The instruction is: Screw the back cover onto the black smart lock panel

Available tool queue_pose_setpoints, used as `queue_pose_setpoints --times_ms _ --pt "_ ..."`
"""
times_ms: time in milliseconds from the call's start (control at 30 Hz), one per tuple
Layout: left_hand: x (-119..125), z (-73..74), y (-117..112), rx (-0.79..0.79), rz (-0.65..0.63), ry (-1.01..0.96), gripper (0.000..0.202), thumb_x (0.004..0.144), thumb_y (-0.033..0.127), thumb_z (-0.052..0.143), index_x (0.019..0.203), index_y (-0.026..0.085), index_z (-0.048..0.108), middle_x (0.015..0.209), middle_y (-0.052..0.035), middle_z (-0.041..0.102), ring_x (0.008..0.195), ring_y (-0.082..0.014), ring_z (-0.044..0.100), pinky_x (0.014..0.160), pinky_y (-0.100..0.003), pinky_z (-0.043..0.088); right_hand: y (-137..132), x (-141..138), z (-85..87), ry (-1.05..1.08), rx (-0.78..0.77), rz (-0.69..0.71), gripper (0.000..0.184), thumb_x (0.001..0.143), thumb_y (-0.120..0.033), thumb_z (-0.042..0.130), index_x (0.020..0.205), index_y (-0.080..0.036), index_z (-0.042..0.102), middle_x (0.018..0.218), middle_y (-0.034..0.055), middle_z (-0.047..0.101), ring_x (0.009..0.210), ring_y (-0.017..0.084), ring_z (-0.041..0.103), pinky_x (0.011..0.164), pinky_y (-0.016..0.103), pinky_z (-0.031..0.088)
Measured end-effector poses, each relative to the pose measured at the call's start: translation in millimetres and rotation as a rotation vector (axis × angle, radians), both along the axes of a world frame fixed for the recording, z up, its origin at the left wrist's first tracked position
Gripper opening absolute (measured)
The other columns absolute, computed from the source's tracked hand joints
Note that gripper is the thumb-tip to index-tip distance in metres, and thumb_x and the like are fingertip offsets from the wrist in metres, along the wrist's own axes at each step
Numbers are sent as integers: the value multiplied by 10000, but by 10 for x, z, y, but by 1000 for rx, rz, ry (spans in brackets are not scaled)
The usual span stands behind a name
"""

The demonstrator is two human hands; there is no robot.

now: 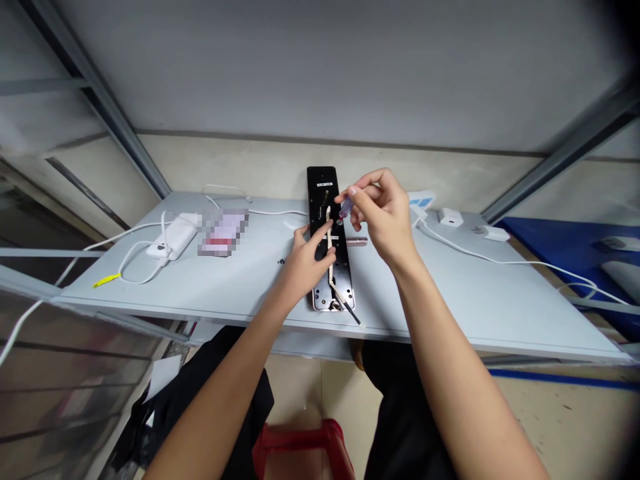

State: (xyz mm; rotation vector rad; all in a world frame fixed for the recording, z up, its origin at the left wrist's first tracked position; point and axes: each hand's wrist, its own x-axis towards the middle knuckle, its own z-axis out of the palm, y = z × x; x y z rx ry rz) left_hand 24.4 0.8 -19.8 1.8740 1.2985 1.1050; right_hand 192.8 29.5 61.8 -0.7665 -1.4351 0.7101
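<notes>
A long black door-lock panel (324, 190) lies lengthwise on the grey table (240, 287), with a white cable running down its middle. My left hand (306, 259) rests on the panel's left side, fingers pressed against it near the cable. My right hand (383, 213) hovers over the panel's upper half, pinched around a small screwdriver (345, 208) with a purple and clear handle that points down at the panel. A metal lever handle (357, 241) sticks out from the panel's right side under my right hand.
A white power bank (173, 241) with looped white cables and a yellow tie (106, 281) lies at the left. White chargers (450, 217) and a cable (500, 261) lie at the right. Small screws (281, 261) sit left of the panel. A red stool (300, 443) stands below.
</notes>
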Motion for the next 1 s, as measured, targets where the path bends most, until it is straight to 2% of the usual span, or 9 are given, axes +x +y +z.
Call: queue_pose_setpoints --times_ms 100,233,433,600,733,1000 --pt "6 -17 14 2 3 -17 645 1035 252 687 1657 396 594 1580 -110 474 1449 -284 627 1304 -476 489 -46 -4 18 -28 63 -69 438 937 -616 867 896 -272 599 935 34 831 553 113 598 446 262 480" --pt "5 -31 27 18 10 -30 634 1023 241 704 1630 402 619 1550 -98 491 1454 -266 616 1326 -459 461 -63 12 41 -46 88 -96 416 917 -632 880 897 -260 693 986 63 857 545 130 637 442 294 529" --pt "-5 -35 38 23 -6 -39 636 1025 227 698 1643 352 612 1547 -121 477 1458 -270 605 1338 -467 442 -60 53 72 -46 95 -44 342 915 -572 905 938 -248 798 1052 88 875 566 144 700 454 310 598" --pt "-6 -45 44 20 -12 -36 643 1027 222 696 1650 353 606 1537 -124 477 1461 -279 602 1333 -474 451 -36 146 106 -87 77 -19 359 909 -584 906 955 -237 823 1051 95 878 578 148 716 476 314 628" --pt "4 -36 32 13 1 -26 643 1028 225 696 1645 379 606 1537 -109 479 1458 -279 607 1328 -484 459 21 293 96 -81 83 9 318 919 -528 913 977 -225 839 1035 98 884 587 160 737 528 338 649" --pt "32 -8 14 -2 25 -23 650 1021 227 691 1645 389 606 1548 -108 483 1420 -269 631 1299 -457 490 -14 417 114 -95 78 48 321 905 -516 927 972 -207 868 1041 113 888 607 171 751 521 337 616"
